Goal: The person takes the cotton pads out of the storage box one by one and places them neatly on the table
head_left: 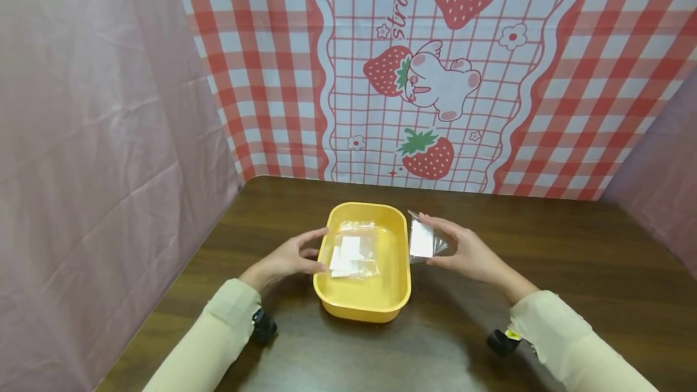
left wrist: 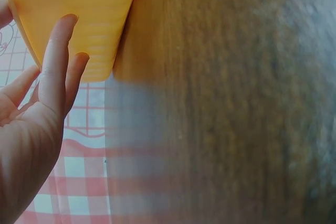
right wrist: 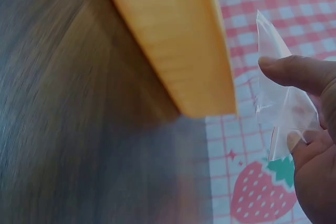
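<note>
Right hand [head_left: 469, 254] pinches clear bag [head_left: 422, 239] just outside yellow bin rim [head_left: 409, 283].

Soft, even light fills the head view, laying a pale sheen on the worktop's [head_left: 348, 359] near part and bright glints on the clear bags [head_left: 368, 248]. Both wrist views look hazier, the wood grain smeared by blur.

From the head, a camera looked forward and down across the table [head_left: 435, 356]; closer in, the left-wrist camera [head_left: 264, 325] and right-wrist camera [head_left: 502, 343] faced opposite outer sides of the yellow tub [head_left: 359, 313], all three views sharing tub, table and checked cloth [head_left: 272, 77].
</note>
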`<state>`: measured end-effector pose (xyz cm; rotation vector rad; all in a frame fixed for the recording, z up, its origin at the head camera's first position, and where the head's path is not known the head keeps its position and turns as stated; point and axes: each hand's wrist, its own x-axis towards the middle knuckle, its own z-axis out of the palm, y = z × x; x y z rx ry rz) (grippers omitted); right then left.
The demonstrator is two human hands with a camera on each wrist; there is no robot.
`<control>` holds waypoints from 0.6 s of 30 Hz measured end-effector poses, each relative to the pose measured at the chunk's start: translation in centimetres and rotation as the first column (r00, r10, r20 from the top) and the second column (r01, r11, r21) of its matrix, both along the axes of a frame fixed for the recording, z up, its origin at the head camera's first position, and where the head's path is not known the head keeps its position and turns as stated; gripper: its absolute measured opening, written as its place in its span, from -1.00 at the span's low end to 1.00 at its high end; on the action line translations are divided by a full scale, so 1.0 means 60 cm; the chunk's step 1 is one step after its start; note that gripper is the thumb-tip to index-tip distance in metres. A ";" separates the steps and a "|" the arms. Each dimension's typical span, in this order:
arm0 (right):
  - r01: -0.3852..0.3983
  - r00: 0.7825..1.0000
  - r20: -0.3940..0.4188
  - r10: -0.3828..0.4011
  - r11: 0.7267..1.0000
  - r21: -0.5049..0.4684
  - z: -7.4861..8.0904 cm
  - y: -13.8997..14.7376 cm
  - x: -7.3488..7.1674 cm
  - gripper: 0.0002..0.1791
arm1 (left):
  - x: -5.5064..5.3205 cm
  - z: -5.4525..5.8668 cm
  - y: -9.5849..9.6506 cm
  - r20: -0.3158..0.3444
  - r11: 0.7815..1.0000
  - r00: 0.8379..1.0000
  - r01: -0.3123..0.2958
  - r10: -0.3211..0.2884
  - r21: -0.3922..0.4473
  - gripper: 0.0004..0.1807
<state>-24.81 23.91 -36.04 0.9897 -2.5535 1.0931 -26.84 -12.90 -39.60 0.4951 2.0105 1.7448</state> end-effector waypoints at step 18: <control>-0.024 0.987 0.158 0.007 0.994 0.108 -0.060 0.089 -0.051 -0.18 | 0.001 0.000 0.001 -0.007 1.000 1.000 -0.005 0.005 -0.004 -0.12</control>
